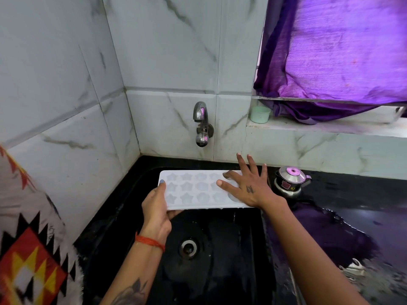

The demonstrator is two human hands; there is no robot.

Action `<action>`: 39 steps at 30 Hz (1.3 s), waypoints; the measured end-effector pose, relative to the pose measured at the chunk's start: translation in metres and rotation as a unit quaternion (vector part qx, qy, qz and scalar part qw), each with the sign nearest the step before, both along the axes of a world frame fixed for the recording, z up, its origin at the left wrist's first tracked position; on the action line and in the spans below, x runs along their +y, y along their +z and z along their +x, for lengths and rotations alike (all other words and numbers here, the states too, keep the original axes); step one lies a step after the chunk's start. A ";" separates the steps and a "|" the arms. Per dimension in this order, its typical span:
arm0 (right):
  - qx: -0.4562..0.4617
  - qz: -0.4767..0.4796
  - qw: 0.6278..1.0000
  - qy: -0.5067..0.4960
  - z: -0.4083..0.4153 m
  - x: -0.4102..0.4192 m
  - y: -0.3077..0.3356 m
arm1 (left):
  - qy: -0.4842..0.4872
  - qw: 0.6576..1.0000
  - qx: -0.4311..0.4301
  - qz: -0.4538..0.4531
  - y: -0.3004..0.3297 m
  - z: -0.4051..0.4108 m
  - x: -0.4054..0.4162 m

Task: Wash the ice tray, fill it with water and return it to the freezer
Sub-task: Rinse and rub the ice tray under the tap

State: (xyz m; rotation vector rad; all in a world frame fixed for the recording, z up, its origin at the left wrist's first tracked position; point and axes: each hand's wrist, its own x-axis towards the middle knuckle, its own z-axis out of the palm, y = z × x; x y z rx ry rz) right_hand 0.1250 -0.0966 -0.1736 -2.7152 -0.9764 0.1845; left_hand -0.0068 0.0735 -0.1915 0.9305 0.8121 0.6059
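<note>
A white ice tray with star and round moulds is held level over the black sink, below the wall tap. My left hand grips the tray's left end, thumb on top. Spread flat with fingers apart, my right hand rests on the tray's right part and covers that end. No water runs from the tap.
A small steel kettle stands on the wet black counter right of the sink. A green cup sits on the window ledge under a purple curtain. A patterned cloth hangs at the left. The drain lies mid-sink.
</note>
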 end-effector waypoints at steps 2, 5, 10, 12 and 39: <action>0.019 0.017 1.000 -0.002 -0.001 0.000 0.000 | 0.003 1.000 0.001 0.000 0.000 0.000 0.001; 0.046 0.049 0.998 -0.008 -0.002 -0.002 -0.001 | 0.007 1.000 0.002 0.000 0.000 -0.001 0.001; 0.017 0.033 0.999 -0.007 -0.002 -0.007 -0.002 | 0.010 1.000 0.003 -0.003 -0.001 -0.003 -0.001; -0.010 0.010 1.000 -0.005 -0.002 -0.008 -0.004 | 0.010 1.000 0.004 -0.003 -0.001 -0.004 -0.001; -0.004 -0.012 1.000 -0.024 -0.003 -0.007 -0.007 | -0.004 1.000 0.009 -0.004 -0.005 -0.005 -0.002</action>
